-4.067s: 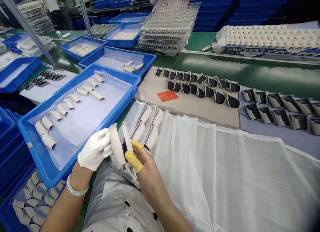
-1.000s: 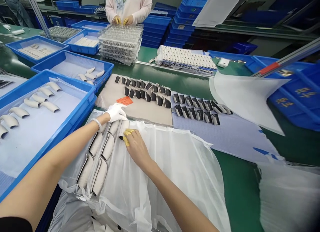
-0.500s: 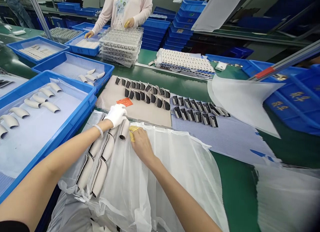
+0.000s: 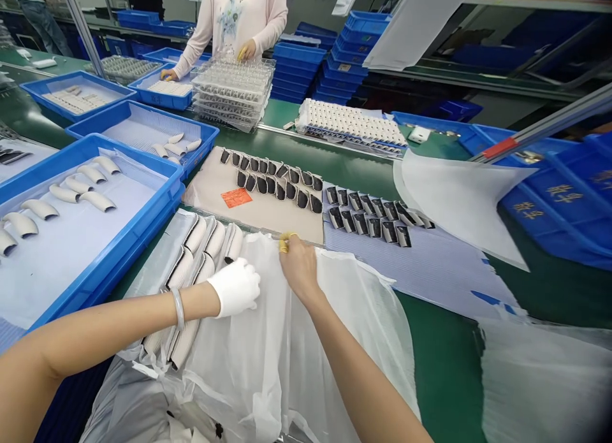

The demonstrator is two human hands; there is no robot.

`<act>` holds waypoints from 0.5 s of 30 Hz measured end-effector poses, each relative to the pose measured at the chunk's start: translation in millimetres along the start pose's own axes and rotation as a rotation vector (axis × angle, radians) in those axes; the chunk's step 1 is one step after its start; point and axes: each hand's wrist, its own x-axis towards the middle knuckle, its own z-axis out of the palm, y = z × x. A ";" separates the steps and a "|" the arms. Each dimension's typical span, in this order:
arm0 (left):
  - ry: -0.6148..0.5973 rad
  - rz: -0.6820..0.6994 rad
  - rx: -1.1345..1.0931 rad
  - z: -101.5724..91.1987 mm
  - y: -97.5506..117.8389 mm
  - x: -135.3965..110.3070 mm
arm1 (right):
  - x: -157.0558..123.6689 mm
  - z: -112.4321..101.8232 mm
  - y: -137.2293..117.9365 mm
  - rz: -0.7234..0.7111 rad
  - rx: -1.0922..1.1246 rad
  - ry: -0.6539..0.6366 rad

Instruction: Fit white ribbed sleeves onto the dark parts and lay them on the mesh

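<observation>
From my head camera I look down at my two hands on the green table [image 4: 444,373]. My right hand [image 4: 300,266] is closed in a pinch on the top edge of a sheer white film [image 4: 268,341], with yellow finger cots [image 4: 285,242] on the pinching fingers. My left hand [image 4: 234,287], in a white cotton glove, lies on that film with its fingers bunched; I can't tell whether it grips anything. A pale bangle [image 4: 178,308] sits on that wrist.

Just under and beside my left hand, curved off-white pieces [image 4: 205,242] with dark inner faces lie in rows on a clear plastic sheet, the film partly covering them. More pieces lie in a blue plastic tray [image 4: 119,258] to my left. Ahead, black-lined pieces sit in rows on a beige mat [image 4: 272,223] with an orange-red label [image 4: 236,197], and others on a corrugated grey-blue sheet [image 4: 421,271].

Across the table, a co-worker in a pale pink sweater [image 4: 229,22] has one hand [image 4: 246,51] above a stack of clear trays [image 4: 232,95].
</observation>
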 end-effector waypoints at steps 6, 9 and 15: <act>0.026 -0.027 0.021 11.1 5.9 -7.7 | 6.2 -9.6 14.8 0.023 -0.006 -0.022; 0.029 -0.063 0.028 11.2 10.8 -9.3 | 10.7 -3.2 1.9 -0.060 -0.007 -0.078; 0.005 -0.122 0.031 8.6 21.6 -16.0 | 24.1 8.4 -10.1 -0.145 -0.046 -0.148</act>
